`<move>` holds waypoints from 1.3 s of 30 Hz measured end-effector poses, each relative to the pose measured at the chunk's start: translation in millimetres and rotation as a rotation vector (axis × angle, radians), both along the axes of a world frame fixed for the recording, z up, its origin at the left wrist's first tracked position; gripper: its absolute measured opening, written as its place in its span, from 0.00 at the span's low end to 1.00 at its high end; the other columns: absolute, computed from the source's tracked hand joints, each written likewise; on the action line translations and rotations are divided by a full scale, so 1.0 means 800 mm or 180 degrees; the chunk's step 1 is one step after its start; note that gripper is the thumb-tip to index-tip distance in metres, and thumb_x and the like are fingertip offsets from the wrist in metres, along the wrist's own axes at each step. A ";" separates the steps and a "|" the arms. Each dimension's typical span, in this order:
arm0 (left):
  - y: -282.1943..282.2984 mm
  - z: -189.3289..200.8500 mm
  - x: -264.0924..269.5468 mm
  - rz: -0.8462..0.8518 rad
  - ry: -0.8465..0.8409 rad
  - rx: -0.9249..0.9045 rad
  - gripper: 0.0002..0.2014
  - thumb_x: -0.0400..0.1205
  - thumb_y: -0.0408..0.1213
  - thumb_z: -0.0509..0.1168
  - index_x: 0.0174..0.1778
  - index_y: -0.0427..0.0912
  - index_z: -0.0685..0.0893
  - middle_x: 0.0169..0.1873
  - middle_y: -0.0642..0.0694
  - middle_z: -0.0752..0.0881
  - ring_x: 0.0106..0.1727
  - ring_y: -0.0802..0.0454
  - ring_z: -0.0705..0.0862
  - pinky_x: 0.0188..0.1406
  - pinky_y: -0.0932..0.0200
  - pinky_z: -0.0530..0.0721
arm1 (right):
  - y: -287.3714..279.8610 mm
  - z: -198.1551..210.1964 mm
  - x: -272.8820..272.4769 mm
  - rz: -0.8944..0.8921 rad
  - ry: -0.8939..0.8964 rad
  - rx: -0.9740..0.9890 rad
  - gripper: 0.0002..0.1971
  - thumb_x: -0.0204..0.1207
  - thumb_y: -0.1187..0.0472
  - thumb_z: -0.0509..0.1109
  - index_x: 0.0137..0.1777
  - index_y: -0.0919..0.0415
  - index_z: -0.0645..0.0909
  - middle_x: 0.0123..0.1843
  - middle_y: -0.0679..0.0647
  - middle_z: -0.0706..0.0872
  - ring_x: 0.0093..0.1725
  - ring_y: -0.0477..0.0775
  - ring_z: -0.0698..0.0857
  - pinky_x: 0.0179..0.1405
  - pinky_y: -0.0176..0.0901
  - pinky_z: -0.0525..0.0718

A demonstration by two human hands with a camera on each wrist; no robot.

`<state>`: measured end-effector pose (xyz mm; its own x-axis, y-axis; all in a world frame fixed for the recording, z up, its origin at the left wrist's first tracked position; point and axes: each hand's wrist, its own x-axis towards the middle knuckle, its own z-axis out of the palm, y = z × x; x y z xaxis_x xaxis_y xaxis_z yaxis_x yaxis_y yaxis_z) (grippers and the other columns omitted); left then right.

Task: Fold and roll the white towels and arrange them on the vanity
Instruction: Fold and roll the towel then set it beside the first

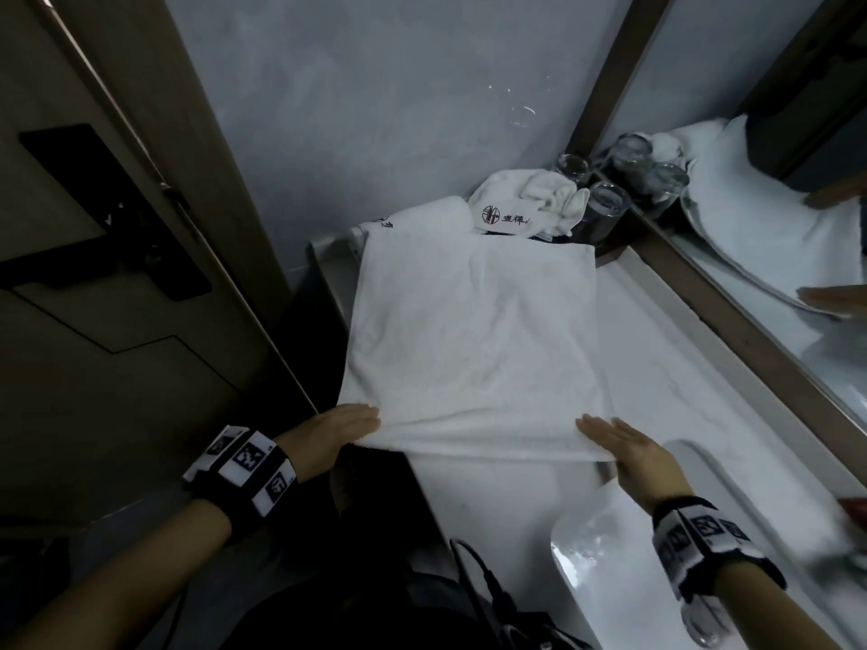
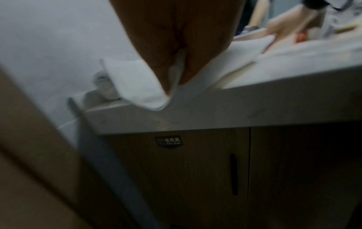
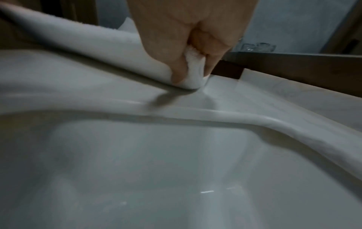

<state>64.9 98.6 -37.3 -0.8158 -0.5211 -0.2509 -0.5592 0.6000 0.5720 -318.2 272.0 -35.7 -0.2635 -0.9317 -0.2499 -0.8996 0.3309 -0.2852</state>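
On the vanity (image 1: 666, 368), both hands' grip pinches the flat white towel's (image 1: 469, 330) near corners.

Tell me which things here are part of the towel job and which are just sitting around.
Part of the job:
- flat white towel, near corners pinched by left hand and right hand
- rolled towel
- crumpled logo towel
- vanity top

Just lying about:
- drinking glasses
- sink basin
- mirror

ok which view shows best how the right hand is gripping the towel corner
The right wrist view: the right hand pinches the towel corner between thumb and fingers, just above the vanity top. The head view shows only the back of that hand over the towel's near edge. The left wrist view shows it blurred and far off.
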 end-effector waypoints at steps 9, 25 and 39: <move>-0.007 0.010 0.037 0.1102 0.0398 0.0808 0.11 0.76 0.16 0.63 0.46 0.29 0.89 0.44 0.46 0.88 0.41 0.78 0.83 0.45 0.85 0.73 | 0.004 0.016 -0.028 -0.0455 -0.0754 0.0141 0.19 0.73 0.75 0.66 0.36 0.48 0.82 0.31 0.50 0.88 0.38 0.55 0.85 0.41 0.46 0.77; -0.017 0.048 0.047 0.0888 0.0261 0.1104 0.06 0.77 0.33 0.70 0.47 0.40 0.90 0.42 0.47 0.91 0.45 0.61 0.87 0.48 0.71 0.80 | 0.004 0.042 -0.034 -0.0922 -0.1761 0.0679 0.06 0.75 0.66 0.71 0.37 0.64 0.87 0.20 0.43 0.85 0.22 0.34 0.81 0.25 0.21 0.74; -0.064 0.010 -0.075 0.1217 0.0599 -0.0101 0.10 0.78 0.23 0.63 0.53 0.27 0.83 0.52 0.33 0.82 0.53 0.40 0.81 0.59 0.51 0.80 | -0.108 0.031 0.001 -0.0811 -0.1114 -0.0396 0.04 0.76 0.61 0.71 0.45 0.60 0.84 0.47 0.56 0.87 0.46 0.55 0.83 0.50 0.39 0.75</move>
